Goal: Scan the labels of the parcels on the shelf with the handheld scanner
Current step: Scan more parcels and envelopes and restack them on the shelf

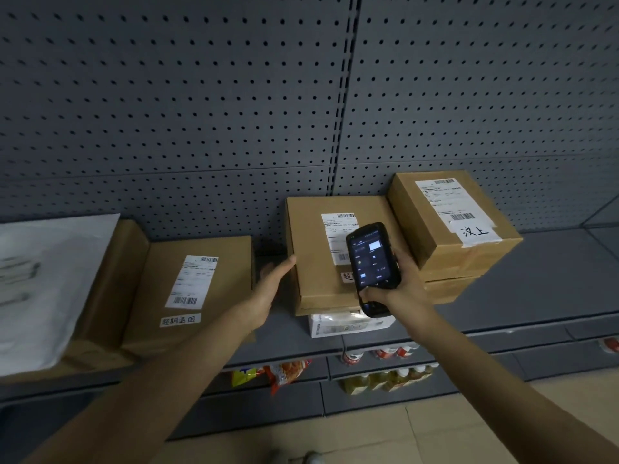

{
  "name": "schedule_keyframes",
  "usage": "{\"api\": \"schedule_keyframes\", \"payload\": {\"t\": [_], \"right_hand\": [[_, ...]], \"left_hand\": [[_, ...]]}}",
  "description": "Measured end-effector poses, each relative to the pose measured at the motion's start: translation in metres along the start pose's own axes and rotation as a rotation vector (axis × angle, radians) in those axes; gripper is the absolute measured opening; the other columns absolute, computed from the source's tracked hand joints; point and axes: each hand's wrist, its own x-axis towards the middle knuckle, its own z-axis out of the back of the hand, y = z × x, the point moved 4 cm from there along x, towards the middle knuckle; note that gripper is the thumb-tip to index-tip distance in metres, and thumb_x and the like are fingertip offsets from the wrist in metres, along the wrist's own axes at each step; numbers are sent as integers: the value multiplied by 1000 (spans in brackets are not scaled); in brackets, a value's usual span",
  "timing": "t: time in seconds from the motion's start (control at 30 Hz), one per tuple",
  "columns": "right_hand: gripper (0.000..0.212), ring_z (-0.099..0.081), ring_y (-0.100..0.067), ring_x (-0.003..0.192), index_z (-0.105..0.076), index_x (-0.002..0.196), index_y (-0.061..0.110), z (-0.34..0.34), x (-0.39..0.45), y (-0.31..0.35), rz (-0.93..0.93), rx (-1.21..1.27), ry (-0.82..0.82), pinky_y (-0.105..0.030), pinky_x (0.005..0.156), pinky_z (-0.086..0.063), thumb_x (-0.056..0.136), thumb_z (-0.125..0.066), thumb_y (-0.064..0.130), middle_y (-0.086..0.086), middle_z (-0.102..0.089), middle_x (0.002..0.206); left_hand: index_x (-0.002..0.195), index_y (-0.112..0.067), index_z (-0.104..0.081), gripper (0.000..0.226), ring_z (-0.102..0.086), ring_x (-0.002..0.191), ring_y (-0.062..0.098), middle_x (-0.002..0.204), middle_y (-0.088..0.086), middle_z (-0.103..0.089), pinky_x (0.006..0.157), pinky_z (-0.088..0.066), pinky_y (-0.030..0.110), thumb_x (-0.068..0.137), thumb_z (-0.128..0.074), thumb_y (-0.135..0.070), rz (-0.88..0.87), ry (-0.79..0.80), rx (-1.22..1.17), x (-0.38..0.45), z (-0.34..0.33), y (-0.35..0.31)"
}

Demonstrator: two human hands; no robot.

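My right hand point(403, 279) grips a black handheld scanner point(371, 262) with a lit screen, held over the white label point(336, 234) of the middle cardboard parcel point(315, 262). That parcel rests on a small white box point(348, 324). My left hand point(273, 283) is flat and open, its fingertips touching the middle parcel's left side. A flat labelled parcel point(201, 289) lies to the left. At the right, a labelled parcel point(449, 222) is stacked on another box.
A grey metal shelf point(536, 279) carries the parcels, backed by a grey pegboard wall point(234, 112). A white padded mailer point(43, 289) lies on a box at far left. Snack bags point(278, 373) and bottles point(385, 366) sit on the lower shelf.
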Motion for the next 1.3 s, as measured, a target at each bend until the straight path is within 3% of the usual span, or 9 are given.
{"api": "schedule_keyframes", "payload": {"t": [0.13, 0.33, 0.43, 0.5, 0.67, 0.77, 0.83, 1.0, 1.3], "right_hand": [[73, -56, -1, 88, -37, 123, 29, -47, 1, 13, 10, 99, 120, -13, 66, -46, 73, -74, -10, 16, -56, 102], [83, -61, -8, 91, -40, 128, 20, -135, -1, 21, 15, 49, 288, -17, 74, -55, 64, -80, -13, 5, -61, 106], [98, -65, -31, 104, -40, 135, 17, -179, 0, 8, -100, 72, 349, -47, 94, -53, 50, -84, -1, -8, -64, 116], [105, -65, -38, 105, -39, 138, 16, -203, 1, -5, -197, 120, 354, -54, 94, -52, 43, -83, 7, -12, -65, 117], [89, -59, -30, 111, -39, 142, 11, -236, 2, -33, -318, 64, 326, -40, 92, -49, 64, -80, -3, -10, -62, 123], [79, -61, -25, 101, -43, 137, 11, -243, -3, -43, -354, 53, 309, -37, 85, -48, 68, -77, -4, -5, -64, 107], [81, -60, -23, 97, -39, 140, 12, -246, -7, -48, -389, 101, 298, -37, 85, -48, 70, -76, -5, -1, -62, 100], [101, -63, -32, 107, -34, 145, 16, -247, -10, -56, -470, 250, 282, -51, 94, -51, 58, -81, -2, -12, -63, 119], [86, -61, -35, 106, -36, 141, 15, -220, -15, -72, -481, 303, 218, -48, 88, -53, 69, -71, -14, -14, -61, 117]], "left_hand": [[152, -22, -26, 90, -27, 144, 24, 156, 0, -26, 118, -22, 45, 81, -53, -71, -137, -168, 213, -19, 58, -2], [139, -23, -46, 94, -46, 127, 29, 141, 9, -45, 105, -42, 49, 59, -58, -71, -105, -488, 359, -30, 163, 17], [144, -24, -39, 77, -38, 134, 31, 148, 10, -37, 111, -34, 48, 79, -62, -59, -59, -490, 459, -42, 194, 23], [150, -23, -29, 75, -29, 139, 32, 152, 10, -27, 114, -29, 44, 88, -62, -49, -18, -475, 478, -43, 207, 30], [153, -22, -20, 83, -25, 141, 31, 155, 10, -21, 115, -28, 43, 87, -64, -46, 21, -376, 505, -42, 223, 43], [153, -20, -19, 83, -25, 142, 29, 155, 8, -20, 113, -28, 39, 87, -65, -39, -2, -361, 532, -42, 225, 47], [153, -20, -17, 85, -22, 143, 28, 157, 6, -18, 115, -27, 40, 85, -65, -39, -14, -367, 546, -42, 225, 48], [150, -22, -21, 84, -19, 143, 29, 154, 6, -22, 113, -24, 42, 83, -67, -44, -13, -352, 550, -38, 221, 44], [153, -25, -17, 91, -24, 139, 32, 152, 10, -24, 108, -29, 42, 81, -67, -49, 17, -241, 569, -34, 208, 43]]}}
